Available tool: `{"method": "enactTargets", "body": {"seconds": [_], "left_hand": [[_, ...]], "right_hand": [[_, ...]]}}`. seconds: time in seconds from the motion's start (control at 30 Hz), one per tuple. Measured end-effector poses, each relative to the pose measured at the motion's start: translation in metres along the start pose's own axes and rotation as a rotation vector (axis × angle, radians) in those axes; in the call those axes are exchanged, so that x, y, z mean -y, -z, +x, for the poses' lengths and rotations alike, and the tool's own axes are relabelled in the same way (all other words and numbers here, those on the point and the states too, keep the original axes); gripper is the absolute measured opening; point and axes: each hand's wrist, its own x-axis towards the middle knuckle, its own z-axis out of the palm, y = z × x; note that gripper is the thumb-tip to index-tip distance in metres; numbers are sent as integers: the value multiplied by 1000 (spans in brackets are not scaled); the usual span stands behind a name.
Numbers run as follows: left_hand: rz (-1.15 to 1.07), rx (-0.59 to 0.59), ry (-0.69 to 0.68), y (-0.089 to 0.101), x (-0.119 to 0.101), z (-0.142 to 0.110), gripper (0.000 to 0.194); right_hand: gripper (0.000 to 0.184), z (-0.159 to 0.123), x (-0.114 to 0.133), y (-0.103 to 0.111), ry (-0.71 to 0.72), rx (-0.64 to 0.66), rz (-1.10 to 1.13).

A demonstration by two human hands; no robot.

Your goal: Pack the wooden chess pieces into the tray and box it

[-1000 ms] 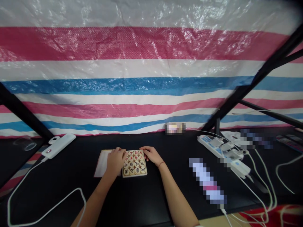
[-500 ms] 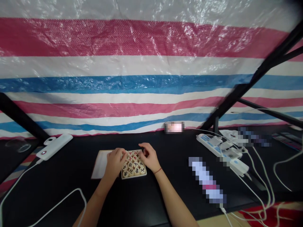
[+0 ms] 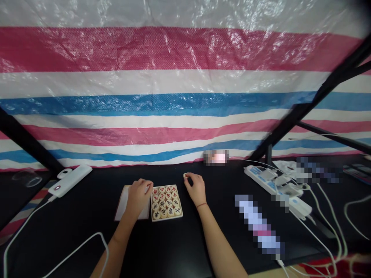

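Observation:
A shallow white box (image 3: 167,220) holds rows of round Chinese chess pieces (image 3: 162,204), with red characters in the far rows and black ones in the near rows. Beyond the box's right side, my right hand (image 3: 197,190) pinches one Chinese chess piece (image 3: 185,176) between thumb and fingers. My left hand (image 3: 137,197) is over the pale box lid (image 3: 123,206), just left of the box. Its fingers are curled with the tips together; anything between them is too small or hidden to make out.
A white power strip (image 3: 262,179) with plugs and cables lies at right, near a blurred phone-like object (image 3: 259,226). At left a white device (image 3: 71,180) trails a cable (image 3: 100,235). Striped plastic sheeting (image 3: 174,127) hangs behind the black table (image 3: 162,251), between dark frame bars.
My right hand has moved right, off the box, with a piece in its fingers. My left hand has drawn slightly left of the pieces. The view has shifted a little.

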Motion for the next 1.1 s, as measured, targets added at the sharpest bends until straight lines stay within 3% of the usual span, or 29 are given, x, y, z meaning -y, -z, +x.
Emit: {"method": "enactTargets", "body": {"seconds": [0.13, 0.53, 0.7, 0.83, 1.1], "left_hand": [[186, 130, -39, -5, -9, -6, 25], [320, 173, -82, -14, -23, -7, 26], [303, 248, -24, -13, -26, -5, 26], [293, 223, 11, -14, -26, -5, 32], [230, 138, -54, -15, -22, -8, 22]], "right_hand": [[14, -5, -12, -5, -84, 86, -119], [19, -9, -8, -3, -78, 55, -24], [19, -8, -8, -4, -86, 53, -17], [20, -8, -8, -5, -102, 62, 4], [21, -6, -11, -2, -99, 42, 55]]}}
